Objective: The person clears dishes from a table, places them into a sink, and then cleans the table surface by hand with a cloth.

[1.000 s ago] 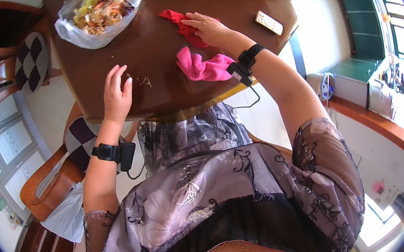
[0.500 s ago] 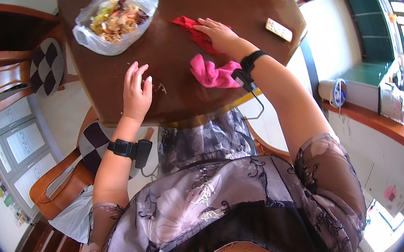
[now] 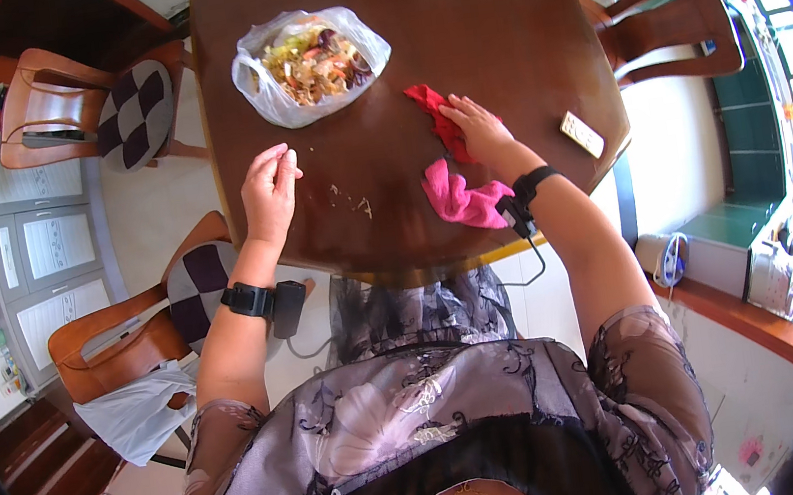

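Observation:
My right hand (image 3: 481, 132) lies with fingers stretched out on a crumpled red cloth (image 3: 438, 116) on the brown table. Just below it, close to my right wrist, is a bunched pink cloth (image 3: 462, 200). My left hand (image 3: 270, 200) is raised over the table's left side, its fingers drawn in toward the thumb. Anything between those fingertips is too small to make out. Pale food scraps (image 3: 364, 207) are scattered to its right. Beyond my left hand stands an open plastic bag (image 3: 286, 110) filled with mixed food scraps (image 3: 316, 62).
The brown table (image 3: 508, 26) has a rounded near edge by my body. A small cream-coloured block (image 3: 582, 135) sits near its right edge. Wooden chairs with checked cushions (image 3: 135, 116) stand at the left, and another chair (image 3: 676, 25) is at the far right.
My view has shifted, so the table sits lower and farther right. The fingers of my left hand have drawn together, and it is farther left of the scraps. My right hand stays on the red cloth.

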The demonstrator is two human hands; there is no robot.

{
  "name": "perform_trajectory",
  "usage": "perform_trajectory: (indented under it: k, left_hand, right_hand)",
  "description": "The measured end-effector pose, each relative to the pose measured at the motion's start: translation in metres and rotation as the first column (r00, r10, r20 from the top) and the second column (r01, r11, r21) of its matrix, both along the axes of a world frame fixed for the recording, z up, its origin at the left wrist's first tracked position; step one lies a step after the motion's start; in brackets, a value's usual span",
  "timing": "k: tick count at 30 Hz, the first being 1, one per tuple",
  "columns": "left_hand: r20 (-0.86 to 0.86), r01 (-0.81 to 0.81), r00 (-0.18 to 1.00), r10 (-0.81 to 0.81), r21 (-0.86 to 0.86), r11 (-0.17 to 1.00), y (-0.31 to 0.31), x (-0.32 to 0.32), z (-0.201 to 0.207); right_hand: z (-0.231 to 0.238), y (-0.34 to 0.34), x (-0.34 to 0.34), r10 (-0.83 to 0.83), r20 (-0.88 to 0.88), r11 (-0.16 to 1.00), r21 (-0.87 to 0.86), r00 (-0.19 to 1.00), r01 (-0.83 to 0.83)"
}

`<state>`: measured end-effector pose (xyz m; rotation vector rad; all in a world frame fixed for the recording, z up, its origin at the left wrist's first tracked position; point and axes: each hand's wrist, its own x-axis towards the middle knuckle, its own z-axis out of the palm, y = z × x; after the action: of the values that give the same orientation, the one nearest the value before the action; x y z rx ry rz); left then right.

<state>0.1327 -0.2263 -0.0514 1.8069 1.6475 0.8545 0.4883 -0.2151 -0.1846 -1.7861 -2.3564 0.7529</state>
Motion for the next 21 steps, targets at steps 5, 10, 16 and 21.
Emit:
perform_trajectory:
  k: [5,10,16,21]
  left_hand:
    - [0.057,-0.062,0.997,0.054,0.145,0.988,0.013,-0.004,0.031]
    - [-0.015,-0.014,1.000,0.017,0.205,0.979,0.010,-0.022,0.061]
    - [-0.164,0.002,0.986,0.027,0.173,0.985,0.008,-0.050,0.084]
    - [-0.374,0.191,0.915,-0.150,0.074,0.979,0.046,-0.077,0.101]
  right_hand:
    - [0.011,-0.011,-0.004,0.034,0.093,0.997,0.067,0.995,-0.040]
    - [0.033,-0.001,-0.005,0.161,0.134,0.986,0.028,0.978,-0.166]
    - [0.034,0.022,0.003,-0.139,-0.053,0.990,-0.040,0.989,0.137]
    - [0.032,0.080,0.016,-0.395,-0.192,0.918,-0.117,0.898,0.379]
